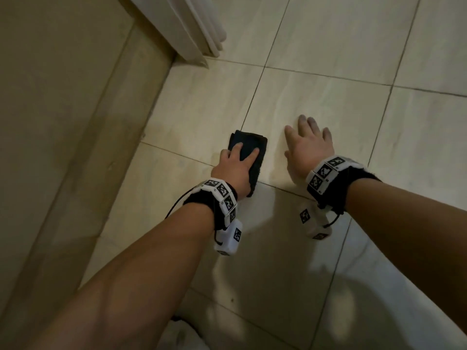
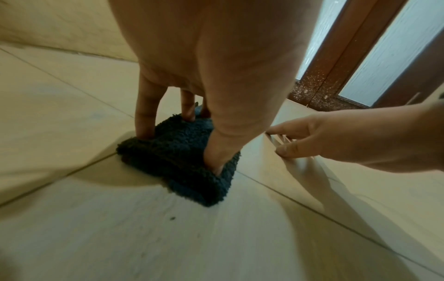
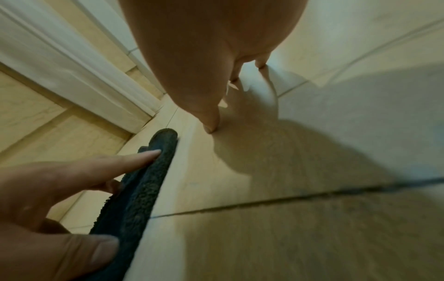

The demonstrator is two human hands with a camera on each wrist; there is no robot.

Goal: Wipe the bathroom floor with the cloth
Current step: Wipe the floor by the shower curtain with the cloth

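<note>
A dark, fluffy folded cloth lies on the pale tiled floor, across a grout line. My left hand presses down on it with spread, fairly straight fingers, and the palm covers its near end. In the left wrist view the fingertips sink into the cloth while the thumb pushes on its right side. My right hand lies flat on the bare tile just right of the cloth, fingers spread, holding nothing. The right wrist view shows the cloth edge-on under my left hand's fingers.
A beige raised step or wall base runs along the left. A white door frame stands at the far left corner. A brown frame with frosted panels shows ahead in the left wrist view. Tiled floor stretches to the right.
</note>
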